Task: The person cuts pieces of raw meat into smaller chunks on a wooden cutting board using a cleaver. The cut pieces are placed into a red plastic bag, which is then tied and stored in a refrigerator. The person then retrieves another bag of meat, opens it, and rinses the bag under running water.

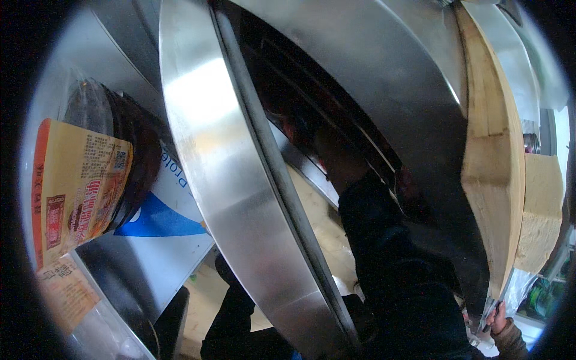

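Note:
My right arm, in a black sleeve, reaches into the dark inside of a stainless-steel cabinet. My right hand is deep in shadow there, near a pale metal-edged strip; its fingers and anything in them cannot be made out. A steel door with a grey seal along its edge stands open to the left of the arm. Dim wire-like racks or rails show inside the cabinet. My left hand is out of view.
A thick wooden board lies on the counter, beside a pale yellow block. Another person's hand, brown-sleeved, holds a dark thin object. Far left stand a labelled container of dark contents and a white-and-blue box. Tiled floor shows below.

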